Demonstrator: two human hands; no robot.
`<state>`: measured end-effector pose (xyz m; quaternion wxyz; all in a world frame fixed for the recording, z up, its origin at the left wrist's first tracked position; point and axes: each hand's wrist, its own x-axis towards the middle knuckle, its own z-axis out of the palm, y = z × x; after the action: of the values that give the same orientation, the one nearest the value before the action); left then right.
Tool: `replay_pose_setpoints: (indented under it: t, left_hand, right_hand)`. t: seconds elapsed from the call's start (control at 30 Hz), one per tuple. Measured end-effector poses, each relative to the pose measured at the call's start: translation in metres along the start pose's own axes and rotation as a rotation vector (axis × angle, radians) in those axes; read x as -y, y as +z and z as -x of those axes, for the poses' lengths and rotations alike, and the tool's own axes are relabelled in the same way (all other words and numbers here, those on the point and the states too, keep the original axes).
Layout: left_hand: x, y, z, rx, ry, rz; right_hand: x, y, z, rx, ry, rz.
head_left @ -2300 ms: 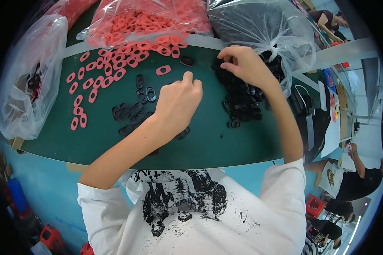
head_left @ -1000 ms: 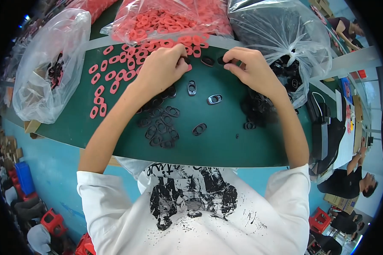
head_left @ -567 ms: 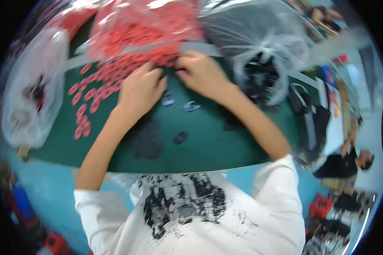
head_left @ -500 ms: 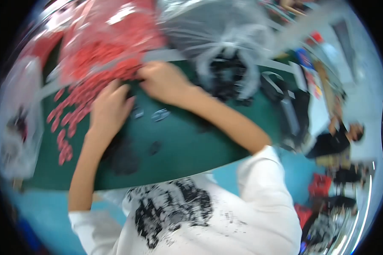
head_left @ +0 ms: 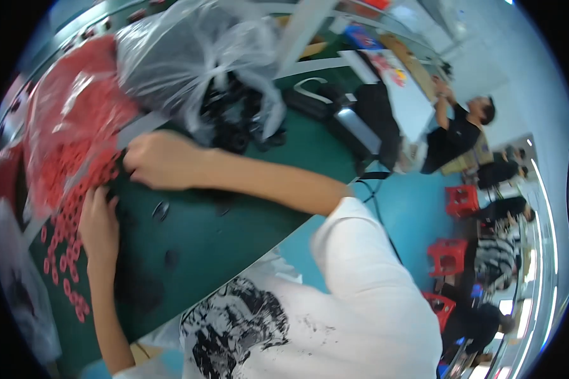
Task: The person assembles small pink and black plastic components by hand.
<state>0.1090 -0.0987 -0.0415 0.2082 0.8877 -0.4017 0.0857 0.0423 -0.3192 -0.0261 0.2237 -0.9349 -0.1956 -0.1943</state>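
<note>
My left hand (head_left: 100, 222) rests at the right edge of a spread of small red oval rings (head_left: 66, 243), its fingers bent together; whatever they hold cannot be made out. Farther off and to the right, my right hand (head_left: 161, 160) is blurred and closed, with its fingertips by the rings that spill from a clear bag of red rings (head_left: 76, 120). What sits inside that hand is hidden. Close to my right forearm lies a small clear oval piece (head_left: 161, 211) on the green table (head_left: 202, 243).
A large clear bag (head_left: 189, 57) stands at the back, with black pieces (head_left: 231, 120) at its gathered mouth. To its right lie a black device (head_left: 354, 129) and dark cloth. Another plastic bag (head_left: 22, 271) hangs at the left edge. Co-workers and red stools (head_left: 447, 256) are off to the right.
The whole view has swung, so the table and bags sit farther left and tilted. My right hand has drawn slightly apart from the left; both remain by the red rings.
</note>
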Motion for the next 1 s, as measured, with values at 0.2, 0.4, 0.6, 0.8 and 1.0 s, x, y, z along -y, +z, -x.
replay_pose_setpoints:
  t: [0.2,0.4,0.6,0.8,1.0]
  left_hand:
    - [-0.014,-0.005,-0.013,0.035,-0.026,-0.049]
    - [-0.009,-0.004,0.002,-0.05,-0.018,0.026]
    - [-0.007,-0.007,0.002,-0.022,0.028,0.063]
    - [-0.002,-0.015,-0.009,0.115,0.087,0.055]
    - [0.002,-0.008,-0.018,0.133,0.157,0.05]
  right_hand:
    - [-0.002,-0.076,0.042,-0.154,0.294,-0.096]
    - [0.014,-0.088,0.098,-0.152,0.326,0.071]
    - [0.048,-0.045,0.126,-0.193,0.21,0.092]
    - [0.044,-0.021,0.129,-0.103,0.167,0.163]
    - [0.048,-0.028,0.126,-0.087,0.074,0.265]
